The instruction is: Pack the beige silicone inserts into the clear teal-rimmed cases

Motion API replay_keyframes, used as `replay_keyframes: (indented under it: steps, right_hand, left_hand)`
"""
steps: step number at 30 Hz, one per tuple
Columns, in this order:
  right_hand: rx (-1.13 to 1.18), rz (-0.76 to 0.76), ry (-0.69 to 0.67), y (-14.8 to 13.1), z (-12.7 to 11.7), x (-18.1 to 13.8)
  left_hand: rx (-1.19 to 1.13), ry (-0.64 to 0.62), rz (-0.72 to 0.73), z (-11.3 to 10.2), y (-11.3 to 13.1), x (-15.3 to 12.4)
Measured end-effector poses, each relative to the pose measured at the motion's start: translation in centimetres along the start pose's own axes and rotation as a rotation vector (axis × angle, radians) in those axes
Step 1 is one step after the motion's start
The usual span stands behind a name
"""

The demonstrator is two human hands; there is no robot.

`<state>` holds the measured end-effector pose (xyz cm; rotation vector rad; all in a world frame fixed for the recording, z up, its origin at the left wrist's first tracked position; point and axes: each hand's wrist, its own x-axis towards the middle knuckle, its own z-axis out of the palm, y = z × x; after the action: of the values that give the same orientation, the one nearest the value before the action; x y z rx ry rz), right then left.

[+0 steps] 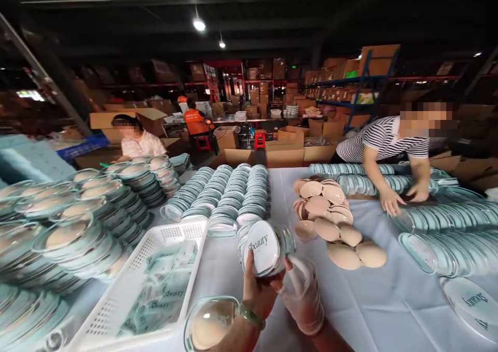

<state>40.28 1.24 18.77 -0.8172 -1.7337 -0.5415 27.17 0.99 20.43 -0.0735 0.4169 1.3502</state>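
Note:
My left hand, bare with a green bracelet at the wrist, and my right hand, in a thin clear glove, together hold a small stack of round clear cases. The front case carries a white oval label reading "beauty". Just below my left forearm lies an open clear case with a beige puff inside. A loose pile of beige puffs lies on the white tablecloth right of the held stack.
A white perforated basket with printed sachets sits at lower left. Stacks of filled cases fill the left; rows of lids run up the middle and right. A person in a striped shirt leans over the table's right side.

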Motion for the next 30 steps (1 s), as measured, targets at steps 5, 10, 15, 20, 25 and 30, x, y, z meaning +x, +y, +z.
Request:
replay_keyframes:
  steps: [5, 10, 15, 20, 25, 30]
  right_hand:
    - [0.142, -0.028, -0.036, 2.9, -0.5, 1.8]
    - [0.247, -0.067, -0.197, 4.1, -0.6, 1.9]
    - [0.236, -0.128, -0.191, 2.9, -0.6, 2.4]
    - [0.520, 0.054, -0.382, 2.6, -0.2, 6.0]
    - [1.017, 0.160, -0.745, 1.1, 1.2, 5.4]
    - [1.113, 0.228, -0.646, -3.4, 4.4, 0.8]
  left_hand:
    - [-0.097, 0.133, 0.104, 1.4, -2.0, -1.3]
    - [-0.035, 0.240, 0.187, 0.1, -1.6, -2.6]
    - [0.047, 0.191, 0.237, -2.2, -0.5, -3.5]
    - [0.548, 0.049, 0.301, -4.5, 2.5, -6.2]
    - [0.966, -0.085, 0.382, -6.5, 4.7, -8.8]
    - [0.770, 0.327, 0.790, -9.6, 7.8, -9.3]
